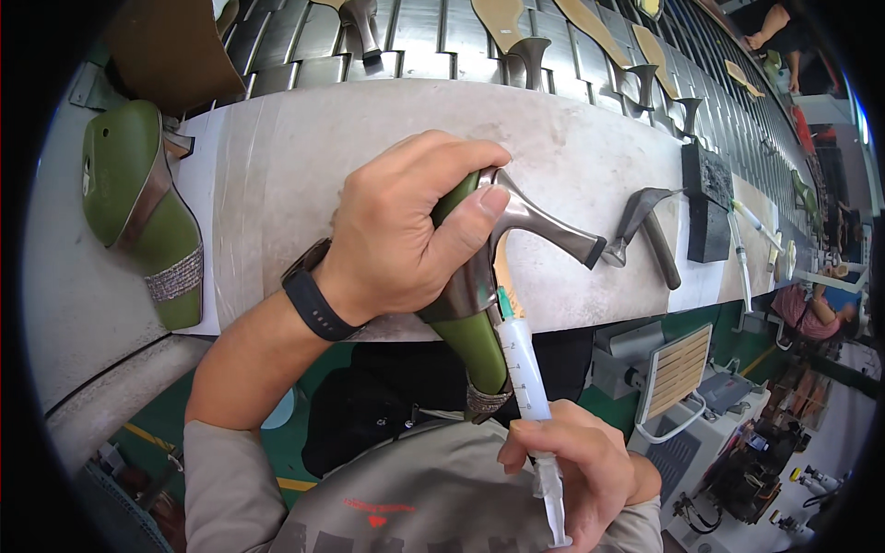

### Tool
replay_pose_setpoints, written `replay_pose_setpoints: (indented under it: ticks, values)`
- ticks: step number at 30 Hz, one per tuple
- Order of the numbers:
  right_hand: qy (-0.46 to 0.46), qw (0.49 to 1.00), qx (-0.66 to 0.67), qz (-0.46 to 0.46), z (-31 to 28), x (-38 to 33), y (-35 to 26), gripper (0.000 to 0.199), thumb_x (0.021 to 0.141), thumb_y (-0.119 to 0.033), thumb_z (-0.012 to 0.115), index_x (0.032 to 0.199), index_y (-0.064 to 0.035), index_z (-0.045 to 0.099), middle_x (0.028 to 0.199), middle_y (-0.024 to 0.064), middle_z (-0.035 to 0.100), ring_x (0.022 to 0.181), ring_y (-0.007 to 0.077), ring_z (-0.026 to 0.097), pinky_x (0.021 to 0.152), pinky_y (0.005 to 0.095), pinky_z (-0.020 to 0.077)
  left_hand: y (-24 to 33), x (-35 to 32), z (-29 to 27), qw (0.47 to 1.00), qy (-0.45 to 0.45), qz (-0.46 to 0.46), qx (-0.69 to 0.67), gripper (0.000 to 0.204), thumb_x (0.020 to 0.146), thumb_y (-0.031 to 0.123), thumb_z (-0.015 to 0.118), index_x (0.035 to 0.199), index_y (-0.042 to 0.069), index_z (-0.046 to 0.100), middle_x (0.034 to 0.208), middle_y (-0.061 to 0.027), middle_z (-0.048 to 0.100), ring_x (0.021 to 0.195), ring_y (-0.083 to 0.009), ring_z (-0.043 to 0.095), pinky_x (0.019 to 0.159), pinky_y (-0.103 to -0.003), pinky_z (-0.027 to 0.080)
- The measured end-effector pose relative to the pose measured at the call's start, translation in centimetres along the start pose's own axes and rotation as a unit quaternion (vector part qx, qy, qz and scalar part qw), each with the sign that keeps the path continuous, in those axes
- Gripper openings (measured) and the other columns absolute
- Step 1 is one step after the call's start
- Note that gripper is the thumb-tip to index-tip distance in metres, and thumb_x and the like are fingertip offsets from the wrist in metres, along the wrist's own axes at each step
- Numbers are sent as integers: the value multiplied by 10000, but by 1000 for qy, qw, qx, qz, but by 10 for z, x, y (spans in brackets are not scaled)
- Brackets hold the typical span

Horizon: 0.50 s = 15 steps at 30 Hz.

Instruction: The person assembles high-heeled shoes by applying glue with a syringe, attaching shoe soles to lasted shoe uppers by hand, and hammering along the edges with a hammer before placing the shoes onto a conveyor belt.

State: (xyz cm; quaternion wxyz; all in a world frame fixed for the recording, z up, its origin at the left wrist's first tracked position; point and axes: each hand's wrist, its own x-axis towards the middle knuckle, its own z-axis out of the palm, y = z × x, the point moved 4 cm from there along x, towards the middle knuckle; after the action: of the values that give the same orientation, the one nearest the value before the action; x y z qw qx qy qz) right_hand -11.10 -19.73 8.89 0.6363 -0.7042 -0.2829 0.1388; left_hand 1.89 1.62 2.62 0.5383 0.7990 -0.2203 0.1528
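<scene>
My left hand (406, 226) is wrapped round a green heeled sandal (472, 346), its metallic brown heel (544, 219) pointing to the right. The thumb presses near the top of the heel. In my right hand (585, 465) is a syringe (524, 369) of whitish fluid, gripped at its plunger end. Its green tip (504, 302) meets or lies very near the sandal's edge, beside a tan sole part (505, 267); exact contact I cannot make out. A second green sandal (143, 212) with a glittery strap lies at the far left of the bench.
On the pale workbench (286, 184), a hammer (645, 230) lies right of the heel, beside a black block (708, 203). More syringes (740, 249) rest past it. Behind runs a metal slat conveyor (433, 41) carrying several tan soles with heels. Other people (811, 313) are at the far right.
</scene>
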Motion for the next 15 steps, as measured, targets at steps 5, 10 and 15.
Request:
replay_pose_setpoints:
  ticks: [5, 10, 15]
  values:
    - [10, 1000, -5, 13, 1, 3, 1, 1024, 734, -602, 917, 1365, 128, 573, 954, 187, 710, 756, 218, 704, 658, 328, 581, -1, -1, -1, 1000, 3, 1, -2, 296, 1040, 174, 627, 1224, -45, 704, 1029, -174, 713, 886, -263, 693, 805, -334, 543]
    - [37, 999, -24, 2, 6, 3, -1, 998, 743, -635, 899, 1328, 116, 599, 910, 175, 712, 692, 207, 696, 611, 318, 569, -2, -1, -2, 1000, 0, 6, 2, 301, 1044, 182, 627, 1226, -45, 705, 1028, -174, 714, 886, -259, 692, 800, -334, 542]
    - [37, 999, -22, -11, 4, 1, 1, 950, 775, -650, 862, 1301, 103, 618, 877, 165, 712, 660, 202, 695, 599, 305, 559, -2, -2, -3, 1000, 2, 9, 3, 309, 1049, 195, 625, 1228, -44, 706, 1030, -172, 715, 887, -256, 693, 801, -330, 543]
